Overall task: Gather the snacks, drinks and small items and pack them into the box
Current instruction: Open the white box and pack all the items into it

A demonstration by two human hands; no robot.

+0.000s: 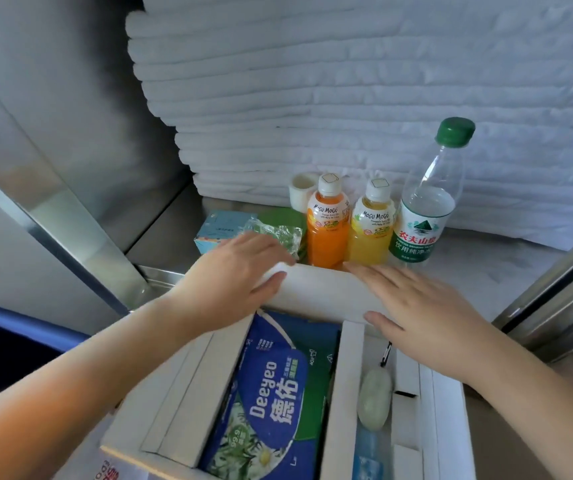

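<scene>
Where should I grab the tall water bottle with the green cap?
Wrap your right hand round the water bottle at its clear, narrower part above the label, coming from the right. It stands upright, the yellow juice bottle crowds its left side, and the white padding sits close behind, so the right and front look freest.

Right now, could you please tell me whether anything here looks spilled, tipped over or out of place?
Nothing stands out. The orange bottle, yellow bottle and water bottle stand capped behind the box, with no spill; the water bottle's slight lean may be lens distortion.
</scene>
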